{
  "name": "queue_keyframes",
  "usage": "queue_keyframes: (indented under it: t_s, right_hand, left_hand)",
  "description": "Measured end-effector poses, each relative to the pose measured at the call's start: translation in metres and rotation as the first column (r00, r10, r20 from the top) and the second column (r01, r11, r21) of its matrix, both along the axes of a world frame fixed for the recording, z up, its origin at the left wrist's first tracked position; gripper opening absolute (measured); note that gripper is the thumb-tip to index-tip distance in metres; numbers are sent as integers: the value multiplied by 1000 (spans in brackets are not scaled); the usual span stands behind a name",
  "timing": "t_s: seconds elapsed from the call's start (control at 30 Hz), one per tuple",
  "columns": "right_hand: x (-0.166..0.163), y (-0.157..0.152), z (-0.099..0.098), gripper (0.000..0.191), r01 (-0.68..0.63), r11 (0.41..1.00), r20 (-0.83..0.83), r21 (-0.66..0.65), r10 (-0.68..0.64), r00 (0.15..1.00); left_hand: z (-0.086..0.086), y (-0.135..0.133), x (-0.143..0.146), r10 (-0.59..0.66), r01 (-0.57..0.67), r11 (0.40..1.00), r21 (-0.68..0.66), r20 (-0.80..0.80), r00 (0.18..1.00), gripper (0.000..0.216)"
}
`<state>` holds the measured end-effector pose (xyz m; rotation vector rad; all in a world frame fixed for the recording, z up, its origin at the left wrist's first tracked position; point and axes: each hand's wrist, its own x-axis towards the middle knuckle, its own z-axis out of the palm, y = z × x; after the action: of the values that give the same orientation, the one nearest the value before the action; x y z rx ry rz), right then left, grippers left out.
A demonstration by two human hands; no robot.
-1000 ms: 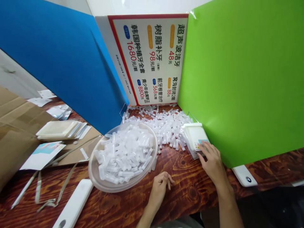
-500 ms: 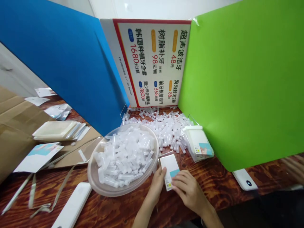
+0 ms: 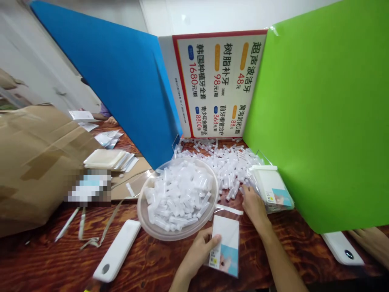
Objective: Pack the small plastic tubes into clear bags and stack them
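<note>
Right hand (image 3: 254, 206) by tubes (image 3: 226, 164) | bag stack (image 3: 265, 181) right | bowl (image 3: 142, 215) left

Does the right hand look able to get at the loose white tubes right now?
Likely yes: the right hand is at the near edge of the loose white tubes, and nothing seems to block it; the bowl sits to its left, the stack of bagged cards to its right.

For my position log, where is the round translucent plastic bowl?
In the head view, the bowl stands just left of centre, between the upright blue panel and the person's left hand.
</note>
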<state>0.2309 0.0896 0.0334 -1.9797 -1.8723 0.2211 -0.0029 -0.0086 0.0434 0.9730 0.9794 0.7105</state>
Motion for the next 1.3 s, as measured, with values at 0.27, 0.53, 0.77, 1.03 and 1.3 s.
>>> queue_keyframes:
  t_s: [0.27, 0.53, 0.77, 1.03, 1.3]
  right_hand:
    - [1, -65, -1, 46, -288, 952, -972, -101, -33, 231]
    - [-13, -81, -15, 32, -281, 959, -947, -21, 71, 314]
    - [24, -94, -13, 39, -251, 955, -387, 161, 295, 874]
    - [33, -116, -21, 22, -70, 995, -680, 75, 103, 726]
    - [-24, -93, 9, 24, -355, 935, -931, 28, 154, 331]
  left_hand:
    - [-1, 7, 0, -227, 225, 974, -34, -49, 973, 57]
    - [-8, 17, 6, -283, 283, 959, 23, -6, 959, 58]
    - [-10, 10, 1, -150, 153, 986, 67, -50, 987, 51]
    - [-3, 1, -1, -152, 152, 988, 12, 10, 988, 59]
    - [-2, -2, -3, -199, 198, 980, 28, 46, 979, 68]
